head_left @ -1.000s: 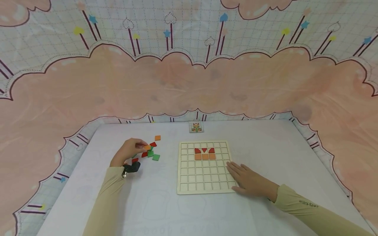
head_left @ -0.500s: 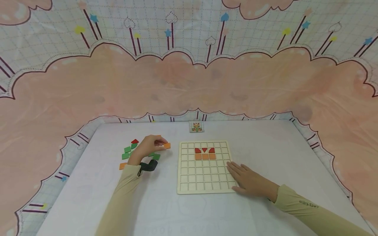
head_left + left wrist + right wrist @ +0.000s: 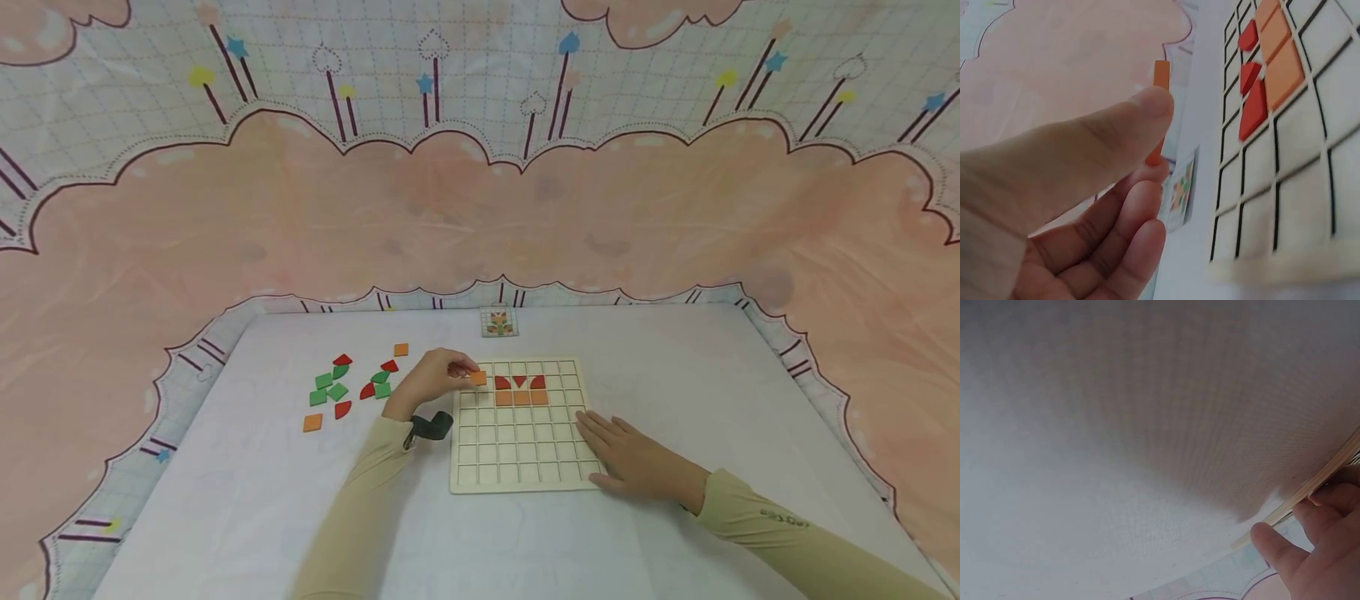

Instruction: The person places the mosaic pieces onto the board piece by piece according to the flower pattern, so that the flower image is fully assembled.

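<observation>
Between thumb and fingertips, my left hand [image 3: 431, 382] pinches an orange square tile [image 3: 478, 378] over the upper left of the pale gridded board [image 3: 517, 458]. The left wrist view shows this tile [image 3: 1161, 72] edge-on, the thumb across its face. Two rounded red tiles [image 3: 537, 383] with a red triangle tile [image 3: 519, 382] between them fill cells near the board's top. A row of three orange squares [image 3: 521, 398] sits directly below them. My right hand [image 3: 637, 462] rests with extended fingers on the board's right edge; the right wrist view shows its fingers [image 3: 1279, 550] at that edge.
Left of the board lie several loose tiles: green squares [image 3: 318, 397], rounded red pieces [image 3: 342, 409], green rounded ones [image 3: 341, 372], and orange squares [image 3: 312, 422]. A small card with a printed tile picture [image 3: 498, 322] lies behind the board on the white table [image 3: 675, 358].
My left hand has carried the orange tile rightward from the loose pieces to the board's upper left, uncovering the pieces it had hidden. The right hand has stayed in place.
</observation>
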A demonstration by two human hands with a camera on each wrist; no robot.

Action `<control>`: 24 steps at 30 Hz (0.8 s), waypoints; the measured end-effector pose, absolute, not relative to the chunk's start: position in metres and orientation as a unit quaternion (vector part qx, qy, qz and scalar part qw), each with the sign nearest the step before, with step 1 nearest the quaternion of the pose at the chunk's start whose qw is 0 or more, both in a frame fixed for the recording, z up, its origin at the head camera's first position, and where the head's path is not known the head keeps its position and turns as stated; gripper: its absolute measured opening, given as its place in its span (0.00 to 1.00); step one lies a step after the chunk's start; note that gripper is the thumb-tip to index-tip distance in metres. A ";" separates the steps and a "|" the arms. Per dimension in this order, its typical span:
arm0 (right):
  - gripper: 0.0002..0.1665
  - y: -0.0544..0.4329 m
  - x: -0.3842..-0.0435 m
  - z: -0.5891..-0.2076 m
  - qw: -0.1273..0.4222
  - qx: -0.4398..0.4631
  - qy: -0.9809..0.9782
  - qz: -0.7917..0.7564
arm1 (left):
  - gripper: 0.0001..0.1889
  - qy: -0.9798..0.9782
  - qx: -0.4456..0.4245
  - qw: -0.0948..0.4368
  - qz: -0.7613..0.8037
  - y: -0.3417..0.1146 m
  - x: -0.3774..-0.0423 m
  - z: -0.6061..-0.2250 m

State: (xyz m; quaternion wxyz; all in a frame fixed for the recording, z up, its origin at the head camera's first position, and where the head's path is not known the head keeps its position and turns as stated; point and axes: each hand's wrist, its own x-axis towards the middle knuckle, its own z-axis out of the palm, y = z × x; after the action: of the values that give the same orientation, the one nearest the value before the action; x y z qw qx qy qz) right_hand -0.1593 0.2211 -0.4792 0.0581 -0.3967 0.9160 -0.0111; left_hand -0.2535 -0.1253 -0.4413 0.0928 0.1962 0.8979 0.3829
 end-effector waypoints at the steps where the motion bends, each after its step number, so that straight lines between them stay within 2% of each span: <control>1: 0.43 0.221 -0.159 -0.479 0.057 -0.398 0.916 -0.012 | 0.12 0.896 0.203 0.094 0.384 -0.121 -0.254 -0.443; 11: 0.43 0.222 -0.159 -0.480 0.043 -0.404 0.914 -0.016 | 0.11 0.885 0.241 0.109 0.384 -0.081 -0.243 -0.455; 24: 0.43 0.221 -0.160 -0.478 0.065 -0.399 0.915 -0.018 | 0.11 0.890 0.262 0.112 0.357 -0.059 -0.232 -0.463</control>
State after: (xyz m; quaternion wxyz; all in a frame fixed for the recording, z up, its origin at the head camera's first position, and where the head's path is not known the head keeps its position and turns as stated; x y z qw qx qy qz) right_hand -0.1598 0.2206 -0.4782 0.0649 -0.3986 0.9146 -0.0183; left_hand -0.2323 -0.0590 -0.4630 0.1119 0.2625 0.8895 0.3568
